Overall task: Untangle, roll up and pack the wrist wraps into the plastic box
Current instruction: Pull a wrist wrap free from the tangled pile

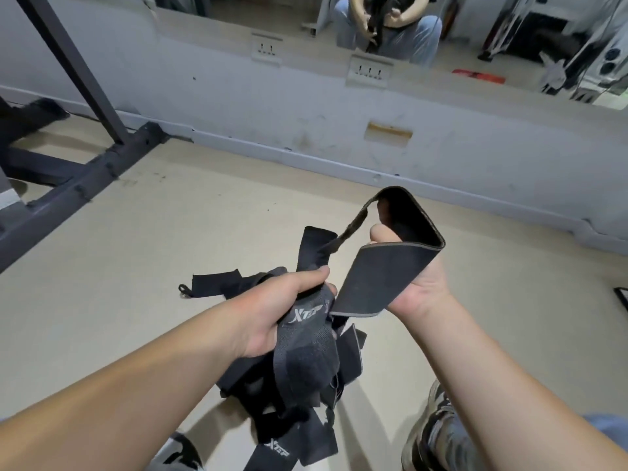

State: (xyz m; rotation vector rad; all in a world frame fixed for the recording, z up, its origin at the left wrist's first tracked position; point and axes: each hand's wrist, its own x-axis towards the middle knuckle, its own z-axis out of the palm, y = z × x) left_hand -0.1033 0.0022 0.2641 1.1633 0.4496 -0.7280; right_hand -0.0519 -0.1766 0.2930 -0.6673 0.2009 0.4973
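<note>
A tangled bundle of black wrist wraps [306, 362] with grey lettering hangs in the air above the floor. My left hand [272, 307] grips the top of the bundle, fingers curled round it. My right hand [418, 287] holds up a stiff black wrap strip [384, 277], which folds over my fingers at the top; a thin strap [353, 222] runs from that fold back down into the bundle. Loose wrap ends dangle below, one showing a logo [277, 448]. No plastic box shows in this view.
Beige floor [170, 232] lies below. A dark metal rack frame [85, 171] stands at the left. A grey wall [339, 124] with sockets and a mirror runs along the back. My shoe [438, 433] is at the lower right.
</note>
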